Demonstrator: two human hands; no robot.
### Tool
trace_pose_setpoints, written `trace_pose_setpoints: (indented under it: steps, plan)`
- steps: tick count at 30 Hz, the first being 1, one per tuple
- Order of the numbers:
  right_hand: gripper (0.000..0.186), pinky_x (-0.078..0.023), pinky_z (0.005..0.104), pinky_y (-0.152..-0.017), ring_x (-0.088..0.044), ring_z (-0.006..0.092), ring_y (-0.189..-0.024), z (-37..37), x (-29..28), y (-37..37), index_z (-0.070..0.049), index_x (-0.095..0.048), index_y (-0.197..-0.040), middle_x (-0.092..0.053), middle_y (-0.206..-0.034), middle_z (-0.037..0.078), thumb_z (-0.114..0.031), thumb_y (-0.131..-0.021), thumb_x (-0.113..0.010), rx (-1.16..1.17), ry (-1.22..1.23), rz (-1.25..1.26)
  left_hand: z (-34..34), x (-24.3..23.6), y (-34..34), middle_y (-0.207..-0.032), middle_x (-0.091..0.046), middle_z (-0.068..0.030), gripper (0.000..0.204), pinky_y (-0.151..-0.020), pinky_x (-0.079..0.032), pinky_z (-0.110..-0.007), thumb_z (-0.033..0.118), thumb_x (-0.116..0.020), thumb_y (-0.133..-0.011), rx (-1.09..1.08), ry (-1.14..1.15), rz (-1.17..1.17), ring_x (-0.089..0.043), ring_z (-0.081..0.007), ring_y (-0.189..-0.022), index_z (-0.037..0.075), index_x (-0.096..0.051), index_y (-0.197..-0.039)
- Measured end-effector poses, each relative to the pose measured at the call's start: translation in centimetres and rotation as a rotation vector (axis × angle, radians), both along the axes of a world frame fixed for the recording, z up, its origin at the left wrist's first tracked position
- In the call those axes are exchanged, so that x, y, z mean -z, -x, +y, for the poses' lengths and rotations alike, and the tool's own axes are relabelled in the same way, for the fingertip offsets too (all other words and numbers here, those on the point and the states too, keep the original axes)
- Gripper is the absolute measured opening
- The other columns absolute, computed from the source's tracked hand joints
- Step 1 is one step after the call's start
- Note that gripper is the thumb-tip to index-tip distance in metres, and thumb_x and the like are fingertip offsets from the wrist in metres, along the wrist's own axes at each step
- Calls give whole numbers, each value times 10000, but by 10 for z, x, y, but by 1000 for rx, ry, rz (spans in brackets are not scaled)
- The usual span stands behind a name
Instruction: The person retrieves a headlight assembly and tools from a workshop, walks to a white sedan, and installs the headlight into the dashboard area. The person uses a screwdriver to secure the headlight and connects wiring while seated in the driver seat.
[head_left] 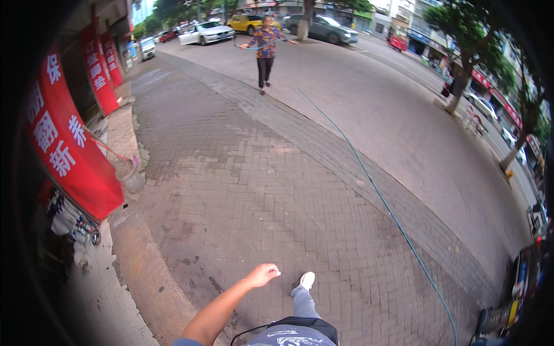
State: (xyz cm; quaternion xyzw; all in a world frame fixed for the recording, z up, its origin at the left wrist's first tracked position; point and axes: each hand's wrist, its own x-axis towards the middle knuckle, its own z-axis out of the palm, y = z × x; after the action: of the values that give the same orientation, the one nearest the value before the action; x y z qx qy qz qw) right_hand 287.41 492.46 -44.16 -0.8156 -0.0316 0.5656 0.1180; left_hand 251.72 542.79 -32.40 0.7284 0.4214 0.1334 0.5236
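My left hand (264,275) is held out ahead of my body, above the brick pavement (242,207), its fingers curled closed. A tiny white spot shows at the fingertips; whether it is a held thing I cannot make out. My right hand is out of the picture. Below and to the right of the left hand, one white shoe (307,281) is stepping forward. A long blue-green hose (388,207) lies on the ground to my right, running from far ahead back past me, apart from my hand.
Ahead, a person (266,52) in a patterned top faces me, arms out, with a thin bluish strip across the chest. Red banners (72,132) and a grey bucket (129,176) line the left. Parked cars (210,33), trees (461,63) and a dark vehicle (528,271) stand around.
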Motion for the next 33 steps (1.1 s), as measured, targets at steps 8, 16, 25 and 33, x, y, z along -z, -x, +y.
trace_pose_setpoints:
  steps: [8,16,25,33]
  plan:
    - [132,-470,367,-391,-624,237,-497,438,15,-148,34,-620,-987,-645,-712,120,-48,-905,-556,-228,47,-190,141,141,201,-1027,-740,-180,221,-850,-551,-452,241,-641,-906,-1150,197,642,-708,-337,-975,59,-731,-994]
    - [346,-516,322,-497,-676,195,-679,1043,-104,-129,43,-579,-1267,-700,-926,130,-81,-945,-554,-401,-655,-299,83,181,238,-799,-693,-125,160,-551,-545,-426,187,-723,-913,-1553,1090,222,-688,-261,-671,32,-689,-935]
    - [417,-565,296,-662,-725,164,-832,1311,-82,114,-12,-602,-1345,-752,-1010,94,-199,-974,-637,-1109,-407,13,522,221,296,-881,-735,-208,419,-753,-551,-444,418,-706,-888,-813,522,634,-727,-325,-839,8,-746,-965]
    - [351,-565,318,-698,-674,159,-740,1509,-44,184,-56,-696,-1217,-732,-937,87,-184,-894,-642,-1181,-137,2,1075,84,438,-722,-661,-31,174,-592,-504,-349,204,-701,-925,-1191,-24,-101,-617,-136,-626,42,-662,-874]
